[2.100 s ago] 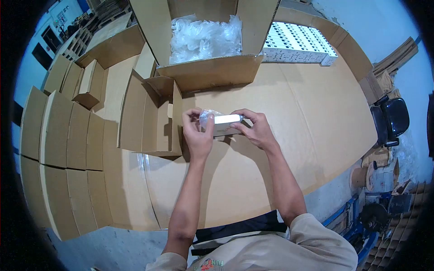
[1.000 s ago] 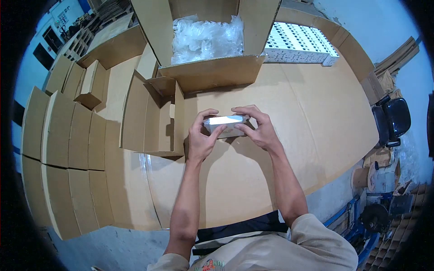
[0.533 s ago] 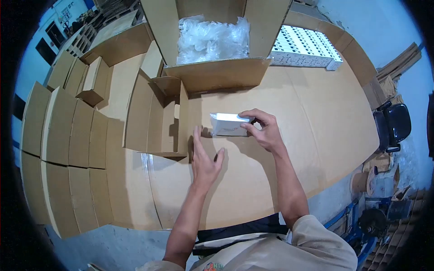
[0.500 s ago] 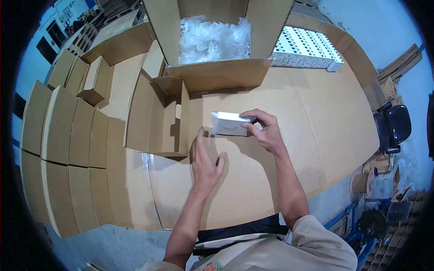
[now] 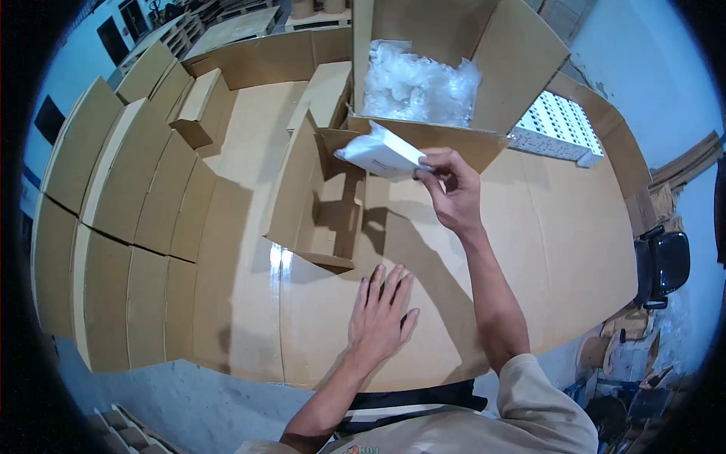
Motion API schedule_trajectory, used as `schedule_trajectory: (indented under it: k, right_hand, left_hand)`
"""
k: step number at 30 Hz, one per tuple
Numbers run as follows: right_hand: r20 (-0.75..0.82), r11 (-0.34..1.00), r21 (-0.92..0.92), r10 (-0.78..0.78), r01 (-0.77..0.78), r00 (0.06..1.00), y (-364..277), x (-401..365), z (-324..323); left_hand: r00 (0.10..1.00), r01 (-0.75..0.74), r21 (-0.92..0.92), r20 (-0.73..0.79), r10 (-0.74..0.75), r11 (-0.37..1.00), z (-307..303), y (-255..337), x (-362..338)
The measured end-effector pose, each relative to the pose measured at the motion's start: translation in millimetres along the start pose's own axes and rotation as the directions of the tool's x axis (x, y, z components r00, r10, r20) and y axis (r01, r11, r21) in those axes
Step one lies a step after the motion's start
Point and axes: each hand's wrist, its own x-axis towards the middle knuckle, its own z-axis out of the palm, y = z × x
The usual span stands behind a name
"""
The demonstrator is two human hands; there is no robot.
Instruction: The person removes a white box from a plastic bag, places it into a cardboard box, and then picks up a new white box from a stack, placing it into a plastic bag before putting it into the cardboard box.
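My right hand (image 5: 452, 189) pinches one end of a small white box (image 5: 384, 153) wrapped in clear plastic. The box is held tilted in the air, above the back right edge of an open cardboard carton (image 5: 291, 200). My left hand (image 5: 382, 318) lies on the cardboard-covered table (image 5: 544, 250), fingers spread and holding nothing, in front of the carton. Behind the white box stands a larger carton (image 5: 522, 53) with crumpled clear plastic bags (image 5: 420, 83) inside.
Closed brown boxes (image 5: 106, 280) stand in rows on the left. A block of white patterned boxes (image 5: 560, 129) sits at the back right. A low cardboard rim (image 5: 261, 57) borders the table's back. A black chair (image 5: 669, 259) is beyond the right edge.
My right hand has raised the white box off the table and tilted it towards the open carton. My left hand has moved nearer to me and lies flat. The view has shifted left.
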Motion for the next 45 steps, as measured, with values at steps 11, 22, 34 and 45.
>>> schedule_trajectory:
  k: [11, 22, 34, 45]
  right_hand:
    - [0.266, 0.877, -0.374, -0.211, 0.302, 0.941, 6, 62, 45]
    - [0.333, 0.801, -0.489, -0.194, 0.345, 0.923, 5, 77, 62]
    - [0.245, 0.723, -0.611, -0.213, 0.321, 0.946, 25, 55, 75]
    - [0.475, 0.448, -0.791, 0.018, 0.417, 0.88, 27, 44, 70]
  left_hand:
    - [0.999, -0.016, -0.038, -0.029, 0.015, 0.999, -4, -6, 0]
    - [1.0, -0.018, -0.056, -0.019, 0.017, 0.998, -2, -7, -1]
    - [0.999, -0.02, -0.062, -0.032, 0.018, 0.998, -4, -6, -2]
    - [0.999, -0.021, -0.069, -0.028, 0.019, 0.997, -4, -7, -2]
